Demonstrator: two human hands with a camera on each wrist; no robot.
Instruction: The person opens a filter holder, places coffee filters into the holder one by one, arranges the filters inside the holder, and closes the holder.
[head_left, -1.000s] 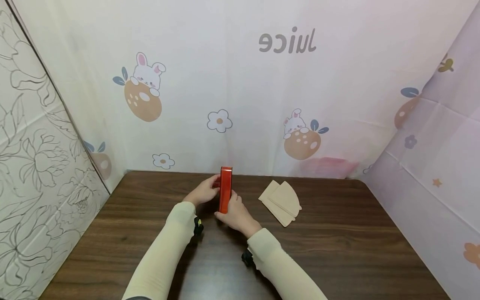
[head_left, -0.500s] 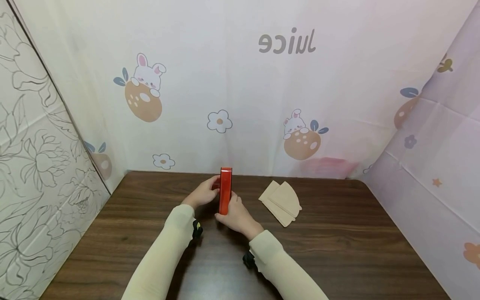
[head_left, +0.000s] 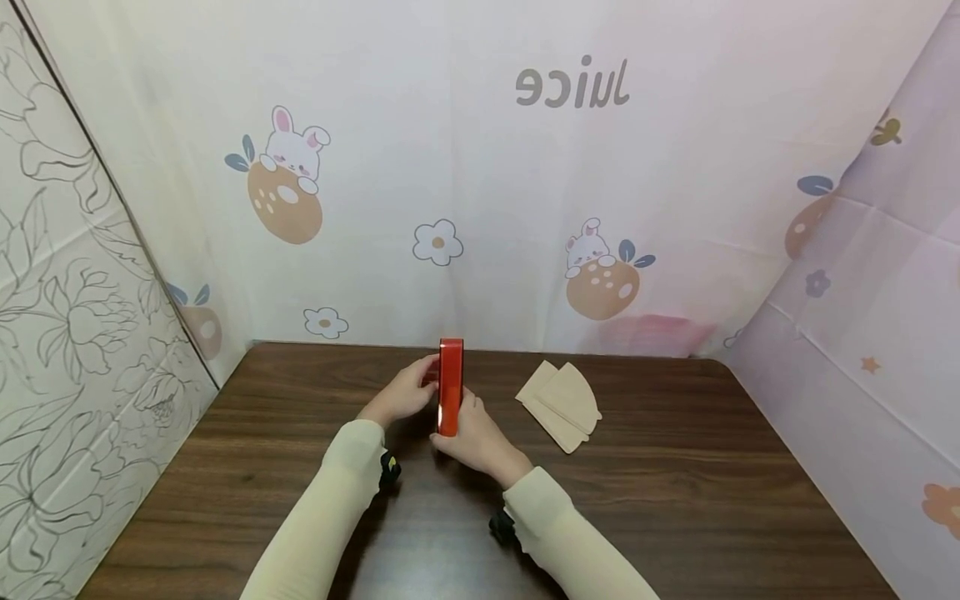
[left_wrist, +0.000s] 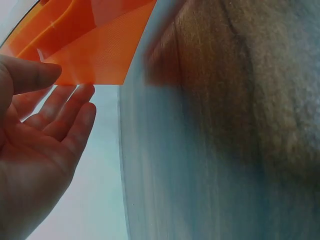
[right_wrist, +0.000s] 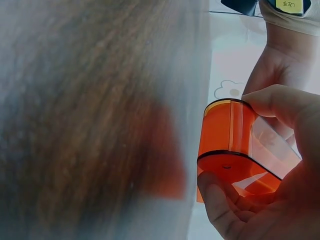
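Note:
Both hands hold an orange see-through plastic case (head_left: 450, 387), which stands narrow side toward me near the back of the table. In the right wrist view the case (right_wrist: 226, 131) has a rounded end, dark rims and a small hole in one face. My right hand (head_left: 480, 437) grips its near right side, thumb and fingers round the rounded end. On the far left, my left hand (head_left: 405, 390) pinches the edge; in the left wrist view the thumb lies over the orange wall (left_wrist: 107, 62), with the other fingers partly behind. A gap separates the case from its reflection on the table.
To the right, two tan fan-shaped paper coffee filters (head_left: 572, 398) lie overlapping on the dark wood table (head_left: 675, 500). A printed curtain (head_left: 510, 167) hangs just behind the table's back edge, with more cloth at both sides.
The case has come slightly down and toward me, with both hands moving along. Their hold looks the same. The paper filters have stayed put.

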